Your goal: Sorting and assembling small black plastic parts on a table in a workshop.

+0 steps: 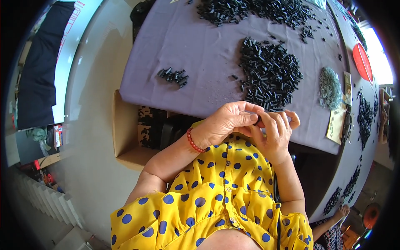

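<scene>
My left hand [228, 121], with a red bead bracelet on its wrist, meets my right hand [273, 132] just off the table's near edge. Between their fingertips is a small black piece [258, 120], mostly covered by the fingers. Thumb and forefinger of the left hand pinch it from one side; the right hand's fingers curl around the other. Just beyond the hands a large heap of short black tube-like pieces [271, 71] lies on the grey-purple tablecloth [175, 41]. Farther left is a small group of similar black pieces [173, 76].
More black pieces [275, 10] are heaped at the far edge. To the right lie a clear crumpled bag [330, 88], eyeglasses [346, 127] and a red basin [362, 61]. An open cardboard box [127, 137] stands below the table's left corner. Another person's hand [342, 211] shows at lower right.
</scene>
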A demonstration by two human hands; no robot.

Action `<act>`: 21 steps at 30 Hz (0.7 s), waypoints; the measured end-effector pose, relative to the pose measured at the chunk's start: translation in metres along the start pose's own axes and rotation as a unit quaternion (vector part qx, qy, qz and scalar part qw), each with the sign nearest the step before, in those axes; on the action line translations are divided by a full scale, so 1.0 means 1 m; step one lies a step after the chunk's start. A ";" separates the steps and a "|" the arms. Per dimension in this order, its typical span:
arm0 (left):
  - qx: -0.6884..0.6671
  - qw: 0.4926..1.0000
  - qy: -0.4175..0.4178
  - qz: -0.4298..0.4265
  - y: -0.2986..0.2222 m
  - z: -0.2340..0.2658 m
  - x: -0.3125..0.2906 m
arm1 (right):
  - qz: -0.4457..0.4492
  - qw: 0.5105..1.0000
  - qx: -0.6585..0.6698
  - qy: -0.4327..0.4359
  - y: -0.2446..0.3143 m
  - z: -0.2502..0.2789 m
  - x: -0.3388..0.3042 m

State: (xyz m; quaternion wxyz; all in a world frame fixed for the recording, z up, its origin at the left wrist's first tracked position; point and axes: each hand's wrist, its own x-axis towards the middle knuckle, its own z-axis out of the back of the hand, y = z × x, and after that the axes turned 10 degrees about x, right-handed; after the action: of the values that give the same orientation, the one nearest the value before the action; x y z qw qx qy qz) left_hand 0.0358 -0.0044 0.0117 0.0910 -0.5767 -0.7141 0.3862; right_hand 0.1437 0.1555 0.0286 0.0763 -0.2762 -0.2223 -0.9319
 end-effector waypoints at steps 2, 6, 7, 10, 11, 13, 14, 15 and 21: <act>0.008 1.000 -0.015 -0.009 -0.004 0.000 -0.003 | -0.022 0.999 0.026 0.038 0.001 0.006 0.005; 0.191 0.966 -0.147 -0.092 -0.016 0.005 -0.009 | -0.055 0.996 0.052 0.040 -0.002 0.009 0.005; 0.235 0.948 -0.174 -0.124 -0.020 0.010 -0.009 | -0.051 0.998 0.041 0.024 -0.006 0.007 0.003; 0.427 0.826 -0.293 -0.221 -0.037 0.028 -0.020 | -0.047 0.998 0.041 0.010 -0.010 0.003 0.000; 0.469 0.782 -0.336 -0.236 -0.047 0.031 -0.028 | -0.045 0.998 0.043 0.007 -0.011 0.002 0.000; 0.559 0.658 -0.425 -0.274 -0.059 0.052 -0.040 | -0.036 0.998 0.047 -0.004 -0.014 -0.002 -0.002; 0.594 0.601 -0.453 -0.284 -0.063 0.067 -0.046 | -0.032 0.998 0.050 -0.005 -0.014 -0.003 -0.002; 0.591 0.589 -0.477 -0.277 -0.067 0.079 -0.052 | -0.029 0.998 0.055 -0.003 -0.015 -0.003 -0.002; 0.647 0.439 -0.559 -0.277 -0.074 0.117 -0.071 | -0.018 0.998 0.066 -0.003 -0.015 -0.005 -0.002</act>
State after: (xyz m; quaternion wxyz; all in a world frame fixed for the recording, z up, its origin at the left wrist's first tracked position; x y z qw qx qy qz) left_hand -0.0644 -0.1225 0.0023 0.1210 0.2189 -0.2740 0.9287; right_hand 0.1389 0.1663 0.0180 0.0768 -0.2692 -0.2883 -0.9157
